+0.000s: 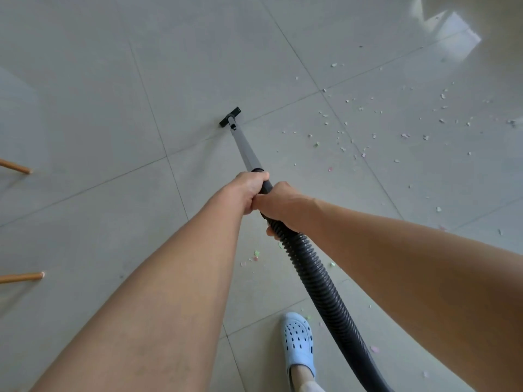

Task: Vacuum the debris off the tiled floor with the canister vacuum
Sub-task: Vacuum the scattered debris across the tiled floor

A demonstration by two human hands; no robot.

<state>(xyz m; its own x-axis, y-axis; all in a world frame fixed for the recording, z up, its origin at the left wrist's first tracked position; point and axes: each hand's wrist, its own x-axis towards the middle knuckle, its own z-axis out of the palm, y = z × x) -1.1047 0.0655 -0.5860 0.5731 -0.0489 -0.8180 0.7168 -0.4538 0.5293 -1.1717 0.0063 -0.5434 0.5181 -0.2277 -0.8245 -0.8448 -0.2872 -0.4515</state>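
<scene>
A grey vacuum wand (245, 149) runs away from me to a small black floor nozzle (229, 116), which rests on the pale tiled floor (99, 114) near a grout line. My left hand (246, 190) grips the wand's black handle end. Just behind it, my right hand (278, 206) grips the ribbed dark hose (319, 281), which trails back to the lower right edge. Several small pastel scraps of debris (365, 131) lie scattered to the right of the nozzle, and a few debris bits (256, 254) lie under my arms. The canister is out of view.
Two wooden furniture legs (17, 166) (25, 277) reach in from the left edge. My foot in a light blue clog (298, 342) stands on the tiles beside the hose. A bright light patch (455, 38) glares on the floor at the top right.
</scene>
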